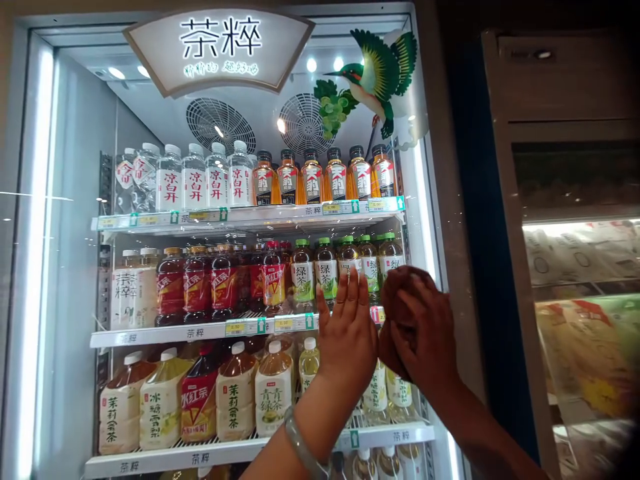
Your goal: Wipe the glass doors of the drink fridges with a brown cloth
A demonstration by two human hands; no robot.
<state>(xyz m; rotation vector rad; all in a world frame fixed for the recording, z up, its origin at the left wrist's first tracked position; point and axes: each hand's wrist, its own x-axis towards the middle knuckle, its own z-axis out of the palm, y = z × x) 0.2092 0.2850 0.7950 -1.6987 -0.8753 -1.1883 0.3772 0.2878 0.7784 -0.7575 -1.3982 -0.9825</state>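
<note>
My left hand (346, 320) lies flat on the glass door of a lit drinks fridge, its fingers stretched upward. A pale bangle (300, 437) circles that wrist. Just to its right, my right hand (425, 327) is closed round a dark brown crumpled cloth (395, 300), held against the same glass near the door's right side. Part of the cloth is hidden behind my fingers. Behind the hands, through the glass, stand green-capped tea bottles (303, 270) and pale-labelled bottles (375, 390).
Rows of bottles fill the fridge shelves (165, 337), such as white-capped water bottles (170, 180) and large tea bottles (235, 393). A fan-shaped lit sign (220, 50) and a bird picture (373, 80) are at the top. A second cabinet with packaged goods (585, 353) stands right.
</note>
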